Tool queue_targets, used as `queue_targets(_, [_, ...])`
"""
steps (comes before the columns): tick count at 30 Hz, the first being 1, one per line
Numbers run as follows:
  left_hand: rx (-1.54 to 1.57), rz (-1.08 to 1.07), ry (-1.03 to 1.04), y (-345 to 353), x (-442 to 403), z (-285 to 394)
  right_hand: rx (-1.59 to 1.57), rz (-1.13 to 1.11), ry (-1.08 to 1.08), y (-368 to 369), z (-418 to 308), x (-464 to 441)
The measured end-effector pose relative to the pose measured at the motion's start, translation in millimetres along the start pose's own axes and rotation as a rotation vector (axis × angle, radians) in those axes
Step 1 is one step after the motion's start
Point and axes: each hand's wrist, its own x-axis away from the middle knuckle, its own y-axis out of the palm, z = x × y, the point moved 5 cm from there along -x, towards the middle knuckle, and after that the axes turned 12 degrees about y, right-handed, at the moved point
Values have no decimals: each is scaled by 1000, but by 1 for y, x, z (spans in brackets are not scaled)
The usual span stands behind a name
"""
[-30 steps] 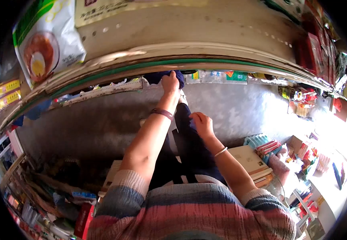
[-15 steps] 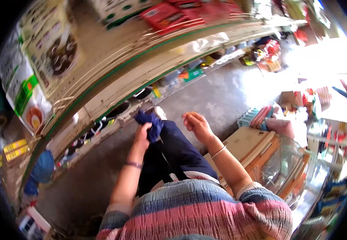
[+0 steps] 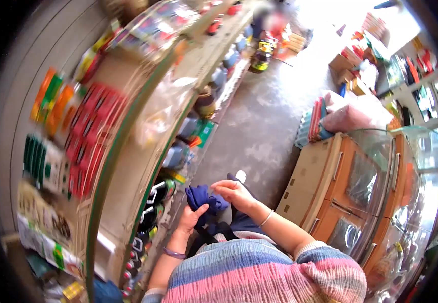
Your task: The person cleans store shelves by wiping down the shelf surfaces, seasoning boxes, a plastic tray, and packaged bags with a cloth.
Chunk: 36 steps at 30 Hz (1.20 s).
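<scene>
My left hand (image 3: 190, 217) is clutching the bunched blue cloth (image 3: 199, 196) at eleven o'clock, my right hand (image 3: 236, 194) is hovering at its edge, pinching or not I can't tell, and loose folds are risking snagging bottles (image 3: 164, 190) at ten o'clock if I swing left.
</scene>
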Motion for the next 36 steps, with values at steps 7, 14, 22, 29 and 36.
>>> queue_targets(7, [-226, -246, 165, 171, -141, 90, -48, 249, -146, -113, -138, 33])
queue_targets(14, [-137, -297, 272, 285, -242, 159, -398, 210, -409, -206, -255, 45])
queue_targets(22, [-211, -492, 386, 385, -391, 201, -647, 126, -448, -303, -377, 16])
queue_targets(29, [-410, -664, 362, 473, -542, 246, -478, 324, -461, -400, -508, -16])
queue_targets(36, [-511, -921, 226, 606, -658, 254, -553, 450, -484, -515, -582, -6])
